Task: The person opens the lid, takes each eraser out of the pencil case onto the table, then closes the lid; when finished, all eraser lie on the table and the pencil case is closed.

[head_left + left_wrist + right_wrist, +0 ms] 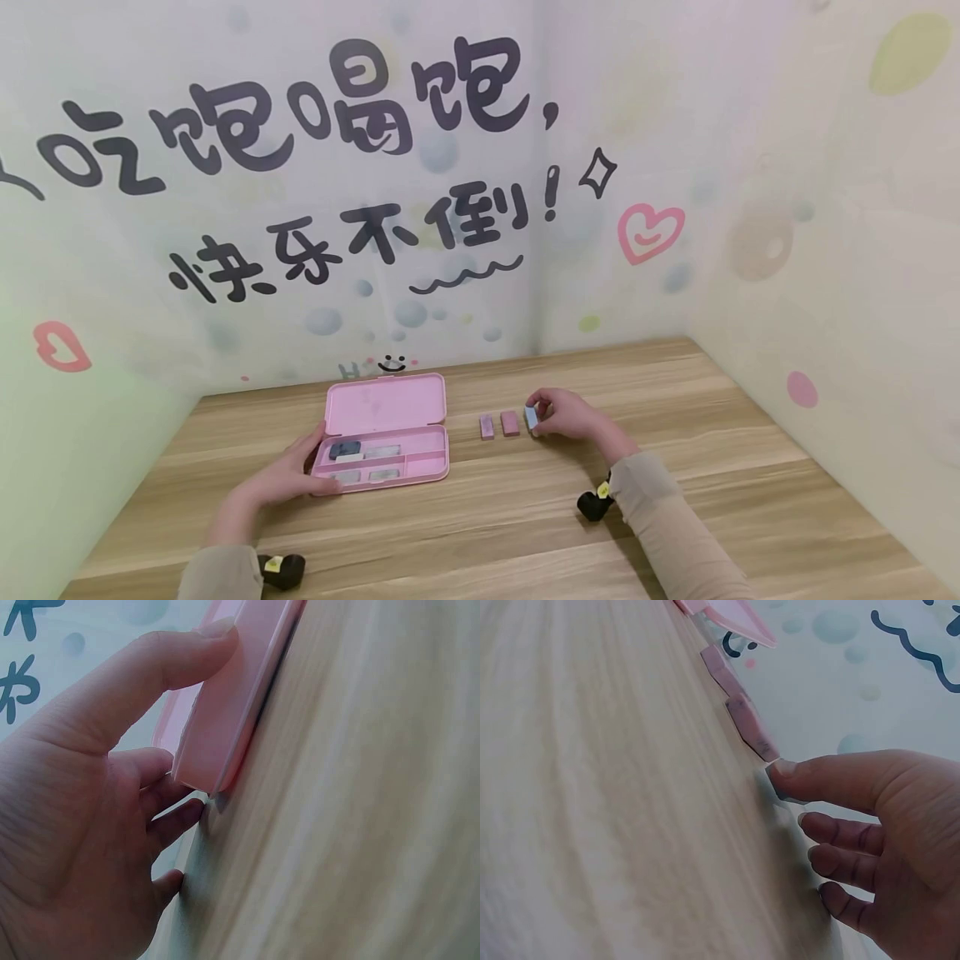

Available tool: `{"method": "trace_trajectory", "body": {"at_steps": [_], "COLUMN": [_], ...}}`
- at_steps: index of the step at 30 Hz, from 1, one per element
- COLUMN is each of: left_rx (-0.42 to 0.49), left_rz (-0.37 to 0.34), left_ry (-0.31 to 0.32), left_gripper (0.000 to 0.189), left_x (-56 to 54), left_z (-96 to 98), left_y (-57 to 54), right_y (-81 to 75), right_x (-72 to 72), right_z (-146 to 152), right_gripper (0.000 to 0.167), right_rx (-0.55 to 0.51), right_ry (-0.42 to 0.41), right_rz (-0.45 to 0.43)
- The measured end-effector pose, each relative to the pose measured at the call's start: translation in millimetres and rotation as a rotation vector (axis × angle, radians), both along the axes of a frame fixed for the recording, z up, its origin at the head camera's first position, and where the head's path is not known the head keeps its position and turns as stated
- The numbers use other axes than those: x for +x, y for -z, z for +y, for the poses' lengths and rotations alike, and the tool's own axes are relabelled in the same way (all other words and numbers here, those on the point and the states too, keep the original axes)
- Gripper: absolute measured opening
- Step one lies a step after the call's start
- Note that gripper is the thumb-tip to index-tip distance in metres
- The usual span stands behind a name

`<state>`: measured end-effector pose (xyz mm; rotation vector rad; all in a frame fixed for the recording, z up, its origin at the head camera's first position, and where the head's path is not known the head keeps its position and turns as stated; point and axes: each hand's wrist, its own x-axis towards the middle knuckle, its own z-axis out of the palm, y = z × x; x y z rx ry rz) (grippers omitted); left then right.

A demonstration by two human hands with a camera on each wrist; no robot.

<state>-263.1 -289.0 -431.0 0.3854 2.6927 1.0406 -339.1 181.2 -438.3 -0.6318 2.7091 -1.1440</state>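
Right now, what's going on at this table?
A person's left hand holds the left end of an open pink case. The right hand pinches a blue block at the right end of a short row on the table. Two pinkish blocks lie between it and the case. Inside the case sit a dark block and some paler pieces.

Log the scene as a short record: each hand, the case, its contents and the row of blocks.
Left hand: holds the left end of the pink case
Right hand: pinches the light-blue block
Case: on the table, lid open
Contents: dark block, white block, several pale pieces
Row right of case, left to right in head view: purple block, pink block, light-blue block
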Motion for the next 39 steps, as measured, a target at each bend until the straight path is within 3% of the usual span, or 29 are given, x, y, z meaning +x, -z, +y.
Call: {"method": "trace_trajectory", "body": {"at_steps": [31,39], "left_rx": [-0.002,-0.002], "left_rz": [-0.004,0.01], "left_ry": [0.001,0.007], "left_gripper": [0.118,0.116], "left_x": [-0.8,-1.3], "left_z": [-0.3,-1.0], "left_y": [1.2,1.8], "right_y": [3.0,-7.0], "right_x": [-1.0,4.4], "right_z": [1.4,-1.1], "right_gripper": [0.035,0.043], "right_rx": [0.059,0.094], "right_ry": [0.01,-0.001], "right_rz": [0.054,0.049]}}
